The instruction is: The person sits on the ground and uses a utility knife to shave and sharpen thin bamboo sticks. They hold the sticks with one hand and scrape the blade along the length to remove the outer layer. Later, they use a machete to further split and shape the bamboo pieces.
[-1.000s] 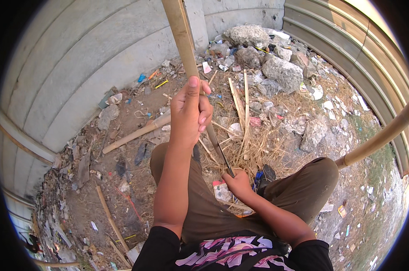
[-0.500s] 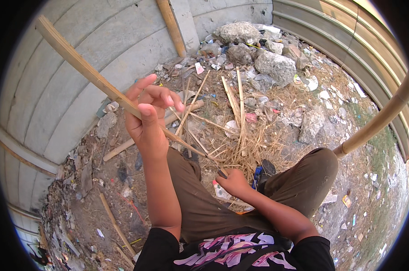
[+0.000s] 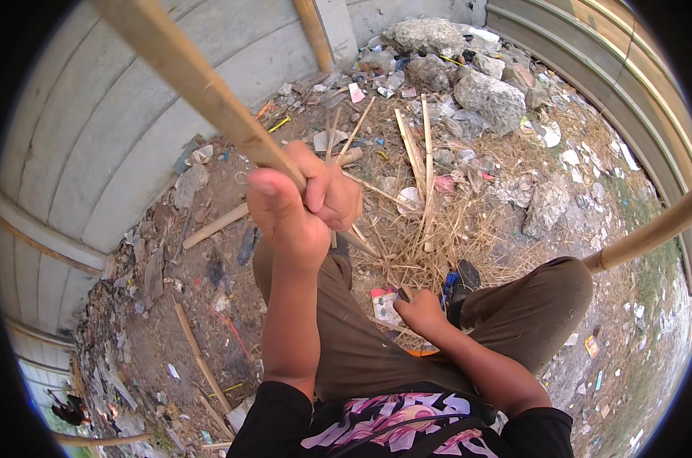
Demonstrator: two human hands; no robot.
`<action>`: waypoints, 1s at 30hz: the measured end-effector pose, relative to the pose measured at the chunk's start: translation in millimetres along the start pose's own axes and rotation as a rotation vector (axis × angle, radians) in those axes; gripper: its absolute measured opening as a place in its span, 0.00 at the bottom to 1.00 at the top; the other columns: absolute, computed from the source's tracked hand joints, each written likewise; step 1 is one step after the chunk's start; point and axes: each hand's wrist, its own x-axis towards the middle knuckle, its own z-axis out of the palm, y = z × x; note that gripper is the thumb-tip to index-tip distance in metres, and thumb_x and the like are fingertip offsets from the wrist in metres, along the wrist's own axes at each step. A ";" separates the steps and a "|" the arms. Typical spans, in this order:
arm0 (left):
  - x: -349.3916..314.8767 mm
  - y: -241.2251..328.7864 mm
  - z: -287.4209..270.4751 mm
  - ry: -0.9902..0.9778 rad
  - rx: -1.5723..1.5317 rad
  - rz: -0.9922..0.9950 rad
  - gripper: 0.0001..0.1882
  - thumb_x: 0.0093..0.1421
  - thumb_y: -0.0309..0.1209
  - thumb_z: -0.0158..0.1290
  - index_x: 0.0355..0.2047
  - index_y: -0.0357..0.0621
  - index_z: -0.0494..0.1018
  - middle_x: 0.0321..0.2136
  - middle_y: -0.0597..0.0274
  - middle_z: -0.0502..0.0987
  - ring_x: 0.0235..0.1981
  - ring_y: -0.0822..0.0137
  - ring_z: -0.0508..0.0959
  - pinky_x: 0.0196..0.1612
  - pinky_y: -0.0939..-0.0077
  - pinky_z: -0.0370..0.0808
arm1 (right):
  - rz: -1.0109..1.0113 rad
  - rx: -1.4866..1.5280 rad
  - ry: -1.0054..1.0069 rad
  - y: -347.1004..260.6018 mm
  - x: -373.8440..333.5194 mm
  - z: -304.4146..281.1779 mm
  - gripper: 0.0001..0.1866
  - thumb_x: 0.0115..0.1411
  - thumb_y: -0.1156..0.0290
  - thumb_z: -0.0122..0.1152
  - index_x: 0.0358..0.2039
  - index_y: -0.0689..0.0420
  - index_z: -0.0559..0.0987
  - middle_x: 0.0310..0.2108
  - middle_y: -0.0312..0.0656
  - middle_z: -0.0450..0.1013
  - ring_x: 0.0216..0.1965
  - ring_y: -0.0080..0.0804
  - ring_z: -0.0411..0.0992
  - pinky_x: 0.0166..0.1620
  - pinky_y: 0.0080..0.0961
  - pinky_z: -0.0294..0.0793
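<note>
My left hand (image 3: 309,200) is raised and closed around a long bamboo strip (image 3: 197,88). The strip slants from the upper left, through my fist, and down toward the ground between my knees. My right hand (image 3: 422,311), low by my right thigh, is closed on a short dark-bladed knife (image 3: 402,293); the handle is hidden in my fingers. The blade lies near the lower end of the strip, but I cannot tell whether they touch. Beyond my hands, thin split bamboo strips (image 3: 428,153) rest on a pile of pale shavings (image 3: 438,248).
Large broken concrete lumps (image 3: 489,103) lie at the back among litter. A grey panel wall (image 3: 155,137) rises at the left and a ribbed metal fence (image 3: 590,53) at the right. One bamboo pole (image 3: 644,221) slants in by my right knee; cut bamboo pieces (image 3: 216,227) lie at the left.
My left hand has gone from loosely spread fingers to a closed grip on the bamboo strip, whose upper end has come closer. My right hand has shifted slightly right and down with the knife.
</note>
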 end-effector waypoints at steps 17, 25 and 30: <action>85.9 -47.5 -16.7 0.053 0.013 -0.101 0.32 0.68 0.66 0.36 0.24 0.50 0.55 0.12 0.73 0.51 0.11 0.77 0.51 0.15 0.78 0.50 | -0.123 0.287 0.168 -39.4 32.1 20.7 0.18 0.59 0.68 0.59 0.14 0.58 0.66 0.12 0.30 0.61 0.16 0.18 0.58 0.22 0.27 0.57; 63.0 -33.3 -63.8 0.132 -0.049 -0.086 0.29 0.71 0.62 0.33 0.24 0.52 0.55 0.14 0.71 0.54 0.12 0.77 0.52 0.17 0.79 0.54 | -0.175 0.154 0.310 -71.5 25.4 -8.6 0.18 0.56 0.67 0.62 0.15 0.63 0.70 0.12 0.35 0.63 0.16 0.22 0.60 0.22 0.30 0.61; 60.9 -22.7 -49.7 0.123 -0.154 -0.194 0.31 0.70 0.64 0.34 0.24 0.52 0.56 0.14 0.72 0.54 0.13 0.77 0.51 0.19 0.79 0.53 | -0.581 0.451 0.308 -76.4 -4.6 9.8 0.20 0.63 0.80 0.59 0.16 0.56 0.63 0.13 0.29 0.61 0.17 0.12 0.55 0.21 0.20 0.56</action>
